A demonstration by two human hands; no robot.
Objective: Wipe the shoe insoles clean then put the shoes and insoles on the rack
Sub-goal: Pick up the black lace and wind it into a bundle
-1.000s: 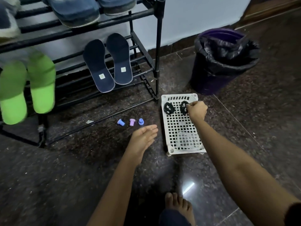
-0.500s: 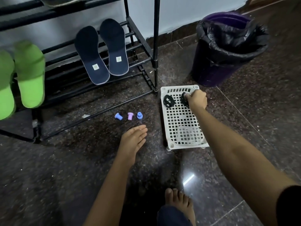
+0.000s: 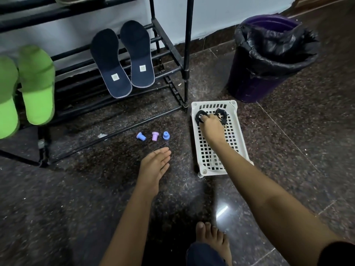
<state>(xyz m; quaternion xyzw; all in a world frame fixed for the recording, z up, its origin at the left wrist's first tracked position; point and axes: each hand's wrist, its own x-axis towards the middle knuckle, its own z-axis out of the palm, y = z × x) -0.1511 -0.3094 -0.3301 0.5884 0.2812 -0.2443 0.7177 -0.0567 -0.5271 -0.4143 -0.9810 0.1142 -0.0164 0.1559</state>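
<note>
Your right hand is in the white tray, your left hand idle over the floor.

Right of centre, your right hand (image 3: 212, 127) reaches into the white tray (image 3: 238, 135), fingers curled and pinching the left black coil (image 3: 198, 116); the right black coil (image 3: 221, 115) lies just beside it. At centre your left hand (image 3: 153, 166) hovers above the dark floor (image 3: 76, 198), fingers straight and together, holding nothing. The dark blue insoles (image 3: 111, 64) lean side by side on the rack (image 3: 187, 45) in the upper middle, with the green shoes (image 3: 36, 83) on the rack at far left. Three small plastic caps (image 3: 154, 136) sit on the floor between rack and left hand. A lined bin (image 3: 259, 73) stands upper right.
</note>
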